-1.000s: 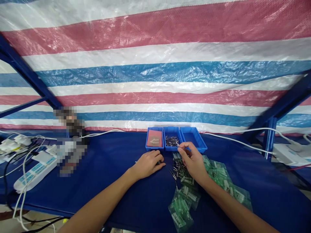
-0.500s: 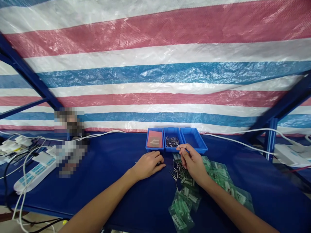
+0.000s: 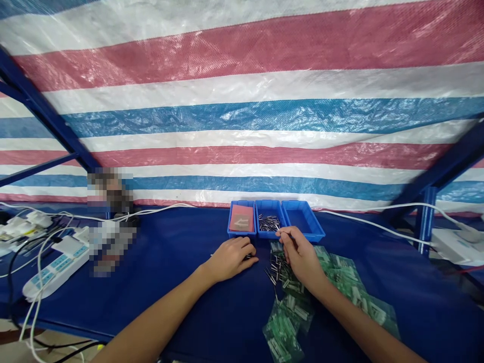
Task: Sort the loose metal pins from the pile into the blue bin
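My left hand (image 3: pixel 233 258) rests on the blue table with its fingers curled. Small dark, thin metal rods show under its fingers and thumb, mostly covered by the hand. My right hand (image 3: pixel 302 256) is pinched at the near right corner of the middle blue bin (image 3: pixel 269 234), with the tip of a thin metal rod (image 3: pixel 279 229) at its fingertips. Many similar rods (image 3: pixel 268 222) lie in that bin. Below my right hand is a loose pile of dark thin rods (image 3: pixel 275 272) beside clear green-tinted packets (image 3: pixel 282 327).
To the left of the middle bin, another blue bin (image 3: pixel 230 233) holds a pink card (image 3: pixel 242 209) and a small packet. A third bin (image 3: pixel 302 219) adjoins on the right. More green packets (image 3: pixel 346 275) lie near my right forearm. A power strip (image 3: pixel 56 275) with cables occupies the left.
The view has shifted very slightly. Both hands keep nearly the same places and grips, my right hand still pinched by the middle bin.
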Tool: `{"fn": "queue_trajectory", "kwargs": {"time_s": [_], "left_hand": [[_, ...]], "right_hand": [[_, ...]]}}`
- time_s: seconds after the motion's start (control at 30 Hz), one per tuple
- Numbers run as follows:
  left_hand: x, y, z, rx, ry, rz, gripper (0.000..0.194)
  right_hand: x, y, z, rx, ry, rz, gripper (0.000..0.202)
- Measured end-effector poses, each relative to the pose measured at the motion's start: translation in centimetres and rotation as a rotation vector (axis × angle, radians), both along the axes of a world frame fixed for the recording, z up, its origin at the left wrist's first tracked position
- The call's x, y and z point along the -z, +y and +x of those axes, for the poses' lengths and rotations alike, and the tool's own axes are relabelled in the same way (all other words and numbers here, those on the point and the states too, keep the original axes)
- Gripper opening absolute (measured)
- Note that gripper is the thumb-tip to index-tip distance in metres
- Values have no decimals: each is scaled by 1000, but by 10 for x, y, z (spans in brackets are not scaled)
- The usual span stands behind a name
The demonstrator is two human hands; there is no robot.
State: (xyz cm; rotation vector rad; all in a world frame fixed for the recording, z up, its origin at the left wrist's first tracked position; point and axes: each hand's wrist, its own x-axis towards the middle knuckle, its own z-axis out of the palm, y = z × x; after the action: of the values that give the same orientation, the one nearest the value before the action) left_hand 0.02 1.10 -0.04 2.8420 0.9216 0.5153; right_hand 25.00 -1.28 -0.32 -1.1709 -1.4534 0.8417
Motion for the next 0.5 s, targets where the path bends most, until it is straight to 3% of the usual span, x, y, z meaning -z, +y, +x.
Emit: {"fn": "queue_trajectory", "kwargs": {"time_s": [0.17,0.5], "left_hand": [[-2,-1,1,0,19,21,25],[-1,-1,1,1,54,39,27]], "right_hand": [[-6,-3,-1,59,-188,166,23],[-11,-8,-5,26,-200,166,21]]}}
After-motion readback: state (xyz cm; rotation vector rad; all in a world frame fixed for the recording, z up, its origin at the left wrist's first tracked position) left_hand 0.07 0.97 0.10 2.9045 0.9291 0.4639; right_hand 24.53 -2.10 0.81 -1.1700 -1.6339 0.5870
